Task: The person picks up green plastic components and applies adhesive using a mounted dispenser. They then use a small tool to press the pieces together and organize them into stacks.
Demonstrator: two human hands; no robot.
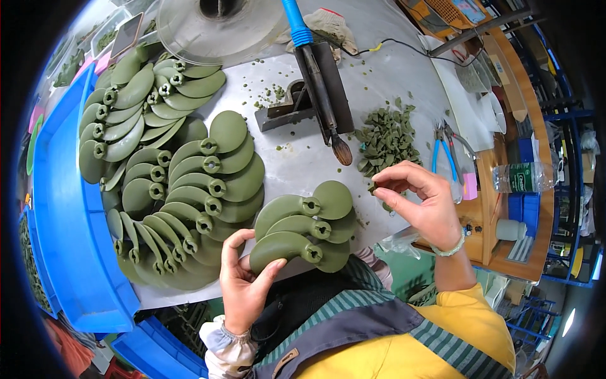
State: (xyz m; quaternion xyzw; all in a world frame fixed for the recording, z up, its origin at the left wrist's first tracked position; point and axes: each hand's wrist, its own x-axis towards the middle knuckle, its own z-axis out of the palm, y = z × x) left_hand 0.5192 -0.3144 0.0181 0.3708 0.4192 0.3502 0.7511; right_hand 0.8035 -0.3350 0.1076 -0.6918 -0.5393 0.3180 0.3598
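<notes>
My left hand (245, 292) grips the nearest dark green plastic propeller (276, 248) by its left blade, thumb below and fingers above. That propeller lies over others of its kind, which form a short overlapping row at the table's front edge. Right of them, my right hand (432, 205) is raised with thumb and index finger pinched together; whatever is between the tips is too small to make out. Just beyond those fingertips lies a heap of small green plastic scraps (392, 136). More propellers (240, 177) are stacked in overlapping rows on the left.
A brush (341, 150) rests on a dark metal fixture (284, 117) with a blue tube above it. Blue-handled pliers (445, 151) lie to the right, near a plastic bottle (522, 177). Blue bins (76, 208) line the left side. A glove (328, 28) lies at the back.
</notes>
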